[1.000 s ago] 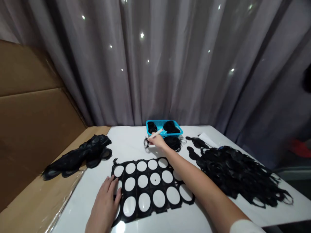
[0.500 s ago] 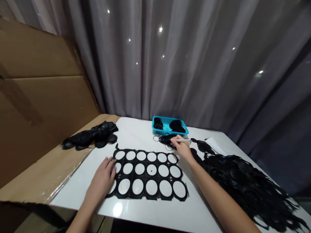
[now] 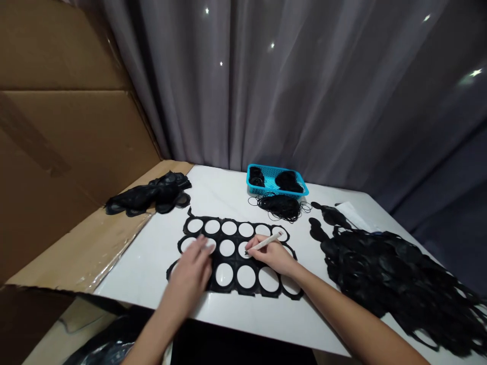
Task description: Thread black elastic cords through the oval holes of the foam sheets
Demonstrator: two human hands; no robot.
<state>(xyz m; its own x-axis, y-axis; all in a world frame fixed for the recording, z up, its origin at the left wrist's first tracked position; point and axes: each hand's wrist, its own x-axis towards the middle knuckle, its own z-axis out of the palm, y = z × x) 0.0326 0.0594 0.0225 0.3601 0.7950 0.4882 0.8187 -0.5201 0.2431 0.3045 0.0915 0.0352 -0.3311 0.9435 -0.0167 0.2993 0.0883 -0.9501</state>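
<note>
Item: black sheet, thin, uneven-edged, pierced with round openings in three rows, white showing through; lies flat on the white bench, in front of the person. A ragged tab stands out at its far left corner.
Item: white pen-like tool, slim; reddish mark at its upper end, too small for me to read from here. Gripped in the right hand, tip at a middle-row opening.
Left hand: blurred, fingers extended, grasping nothing, over the sheet's left part; contact I cannot tell.
</note>
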